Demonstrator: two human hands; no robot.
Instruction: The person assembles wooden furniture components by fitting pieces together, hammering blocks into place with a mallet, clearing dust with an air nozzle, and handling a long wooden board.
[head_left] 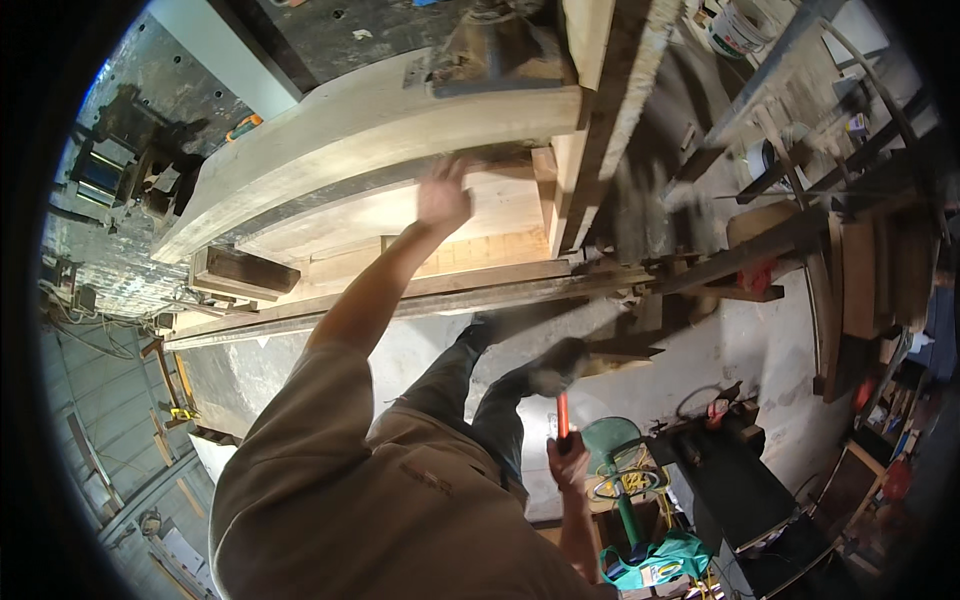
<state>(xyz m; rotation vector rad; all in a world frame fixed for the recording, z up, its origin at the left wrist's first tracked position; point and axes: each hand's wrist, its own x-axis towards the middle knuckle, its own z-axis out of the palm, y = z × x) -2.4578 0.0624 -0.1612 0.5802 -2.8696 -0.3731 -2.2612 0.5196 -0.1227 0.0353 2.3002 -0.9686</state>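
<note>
My left hand (445, 195) reaches out over a long wooden frame, its fingers stretched out, apart and smeared by motion; nothing shows in it. Beneath it lies a pale wooden board (390, 215) between the frame's curved beam (380, 130) and its straight near rail (420, 290). Down by my right leg, my right hand (568, 460) is closed around the orange and black handle of a hammer (563, 412). The hammer's head is blurred in front of my shoe, so its shape is unclear.
A dark wood block (245, 270) sits at the frame's left end. A heavy metal piece (495, 60) rests on the curved beam. An upright timber (600, 120) stands at the right end. Lower right are a green round-topped stand (612, 440) and a black-topped bench (735, 480).
</note>
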